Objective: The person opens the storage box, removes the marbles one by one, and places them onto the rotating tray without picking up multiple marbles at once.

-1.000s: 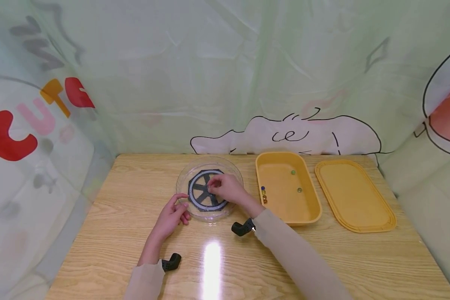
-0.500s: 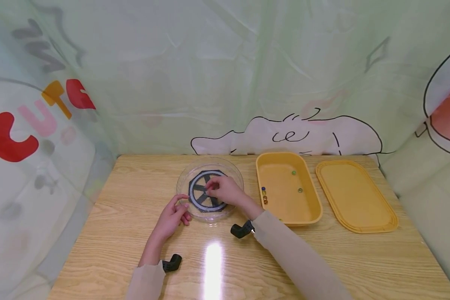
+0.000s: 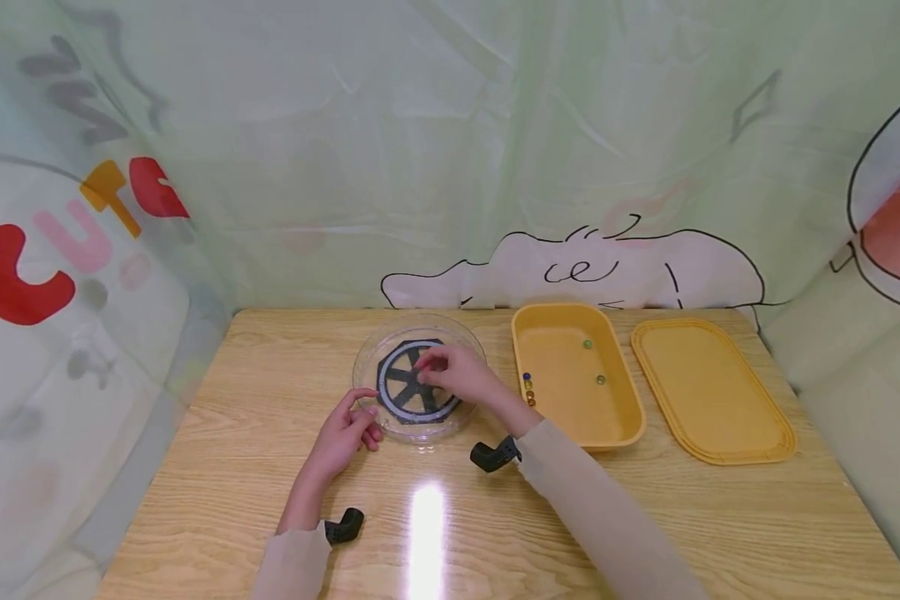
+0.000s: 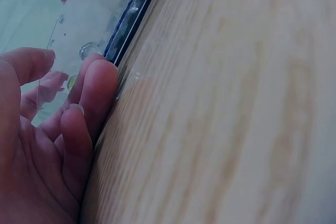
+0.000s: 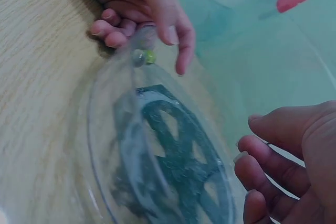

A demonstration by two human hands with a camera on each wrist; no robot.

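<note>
A clear round dish [image 3: 461,427] stands on the table, with a dark spoked wheel shape and pale ring [image 3: 387,402] inside. Over its middle hovers my right hand [image 3: 461,375]; thumb and bent fingers stand slightly apart in the right wrist view, with nothing visible between them. My left hand [image 3: 345,429] is at the dish's near left rim, index finger reaching over the edge, the other fingers loosely bent beside the wall. Close to that hand, a clear marble [image 5: 138,57] and a yellow-green marble [image 5: 150,56] lie in the dish.
A yellow tray [image 3: 622,392] right of the dish holds several marbles, including a green marble [image 3: 587,344] and a blue marble [image 3: 527,377]. Beyond it lies a flat yellow lid [image 3: 712,392]. A printed curtain [image 3: 450,167] closes off the table's back edge.
My right hand shifted slightly left over the dish, then drew back a little to the right. My left hand has stayed at the rim.
</note>
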